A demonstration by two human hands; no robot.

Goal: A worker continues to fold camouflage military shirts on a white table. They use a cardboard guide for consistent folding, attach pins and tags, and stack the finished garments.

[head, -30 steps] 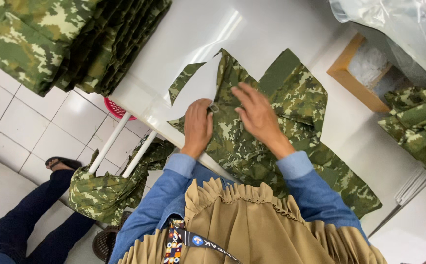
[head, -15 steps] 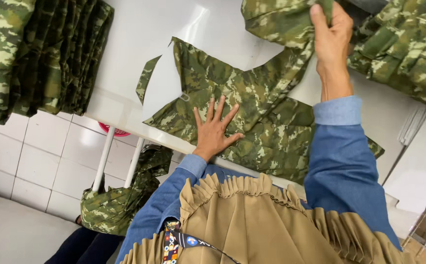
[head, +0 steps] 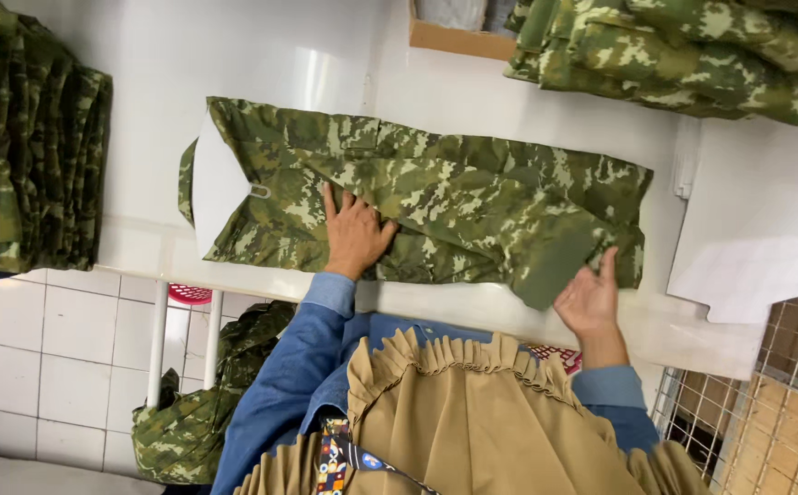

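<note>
A green camouflage garment [head: 472, 197] lies spread across the white table [head: 289, 64], with a white card [head: 217, 188] tucked in its left end. My left hand [head: 355, 234] presses flat on the garment near its lower edge, fingers spread. My right hand [head: 589, 298] is at the garment's lower right corner, palm up, fingers under a folded plain-green flap [head: 555, 266].
A stack of folded camouflage garments [head: 27, 147] sits at the left; another pile [head: 683, 50] lies top right beside a cardboard box [head: 454, 37]. White sheets [head: 756, 220] rest at right. More camouflage cloth [head: 197, 403] hangs below the table over tiled floor. A wire cage [head: 765, 422] stands lower right.
The garment has been laid out flat and folded lengthwise. My right hand came down from the raised cloth at the upper right to the garment's lower right corner. My left hand stayed pressed on it.
</note>
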